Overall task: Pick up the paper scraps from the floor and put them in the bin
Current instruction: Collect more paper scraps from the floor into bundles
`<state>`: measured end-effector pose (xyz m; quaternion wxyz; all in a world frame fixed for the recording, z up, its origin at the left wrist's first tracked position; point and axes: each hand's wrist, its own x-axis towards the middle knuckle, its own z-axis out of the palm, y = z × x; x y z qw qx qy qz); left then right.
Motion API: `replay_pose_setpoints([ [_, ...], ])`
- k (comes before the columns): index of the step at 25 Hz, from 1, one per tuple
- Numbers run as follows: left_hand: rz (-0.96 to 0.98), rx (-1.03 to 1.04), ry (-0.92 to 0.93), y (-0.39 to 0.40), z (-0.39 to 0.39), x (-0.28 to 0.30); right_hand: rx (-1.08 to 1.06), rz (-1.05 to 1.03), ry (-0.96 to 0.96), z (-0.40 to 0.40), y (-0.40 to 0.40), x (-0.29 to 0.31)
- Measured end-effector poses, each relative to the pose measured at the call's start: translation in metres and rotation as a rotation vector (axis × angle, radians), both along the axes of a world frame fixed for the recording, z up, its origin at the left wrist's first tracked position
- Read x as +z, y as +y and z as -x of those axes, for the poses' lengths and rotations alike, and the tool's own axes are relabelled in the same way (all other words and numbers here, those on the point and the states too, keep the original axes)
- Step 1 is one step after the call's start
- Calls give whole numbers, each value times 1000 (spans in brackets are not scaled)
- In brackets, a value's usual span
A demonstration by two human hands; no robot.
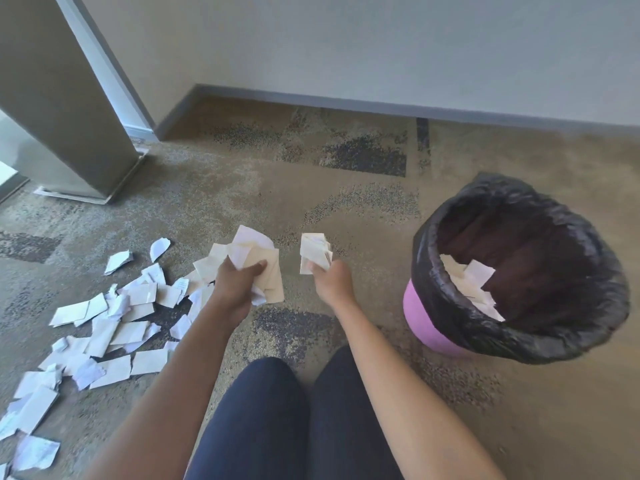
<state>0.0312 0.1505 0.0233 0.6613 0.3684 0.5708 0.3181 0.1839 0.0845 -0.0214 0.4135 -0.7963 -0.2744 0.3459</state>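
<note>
My left hand [234, 284] is closed around a big bunch of white paper scraps [256, 252], held above the carpet. My right hand [331, 278] grips a smaller stack of scraps [314, 250] a little to the right. Both hands hang left of the pink bin [420, 317], which has a black bag liner [519, 341] and holds several scraps [471, 282] inside. Many more torn scraps [104, 323] lie scattered on the floor at the left, down to the frame's lower left corner.
A grey door or panel [65, 109] leans in at the upper left. A wall with a dark skirting board [346, 103] runs behind. My knees in dark trousers [287, 420] fill the bottom centre. Patterned brown carpet [346, 202] lies between hands and wall.
</note>
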Motion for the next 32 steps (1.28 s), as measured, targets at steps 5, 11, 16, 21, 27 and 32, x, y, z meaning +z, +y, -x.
replay_pose_setpoints([
  [5,-120,24,-134,-36,-69,47,-100,-279,-129,-34,-38,81],
  [11,-211,-168,-152,-109,-170,87,-425,-371,-304,-96,-116,131],
  [16,-123,-327,-129,-155,-238,112,-627,-210,-312,-142,-163,132],
  [21,-89,-568,-134,-164,-259,114,-667,-133,-243,-166,-192,132],
  [27,-115,-603,-58,-147,-250,91,-633,-179,-175,-168,-190,131],
  [32,-154,-399,-71,-133,-206,99,-528,-217,-150,-147,-158,127],
])
